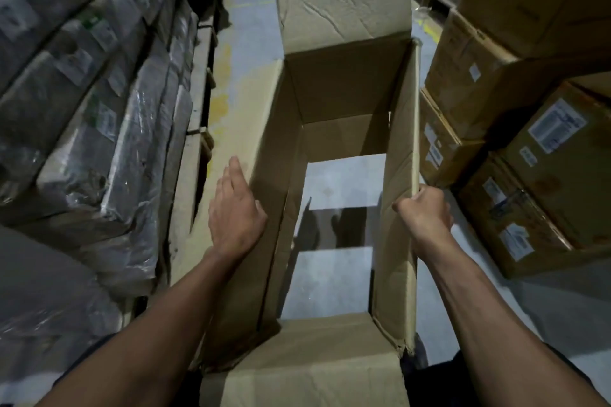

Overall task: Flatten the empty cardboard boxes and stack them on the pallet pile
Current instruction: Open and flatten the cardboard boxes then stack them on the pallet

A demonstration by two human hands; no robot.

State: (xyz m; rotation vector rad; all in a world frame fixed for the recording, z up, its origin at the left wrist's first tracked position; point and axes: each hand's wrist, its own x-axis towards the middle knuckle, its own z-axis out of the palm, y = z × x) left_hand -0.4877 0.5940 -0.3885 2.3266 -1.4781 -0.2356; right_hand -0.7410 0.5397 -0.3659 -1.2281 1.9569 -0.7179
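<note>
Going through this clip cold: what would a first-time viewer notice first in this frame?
The big open cardboard box fills the centre, both ends open so the grey floor shows through it. The right hand has its grip on the box's right wall edge, while the left hand lies open against the left outer wall. Plastic-wrapped bundles line the left side and stacked labelled cartons the right.

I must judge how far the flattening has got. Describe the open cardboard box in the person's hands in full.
The cardboard box is plain brown corrugated board, creased and worn. It is open at both ends: grey floor shows through it. Its flaps are folded outward. The right hand grips its right wall's edge; the left hand lies open against its left flap.
</note>
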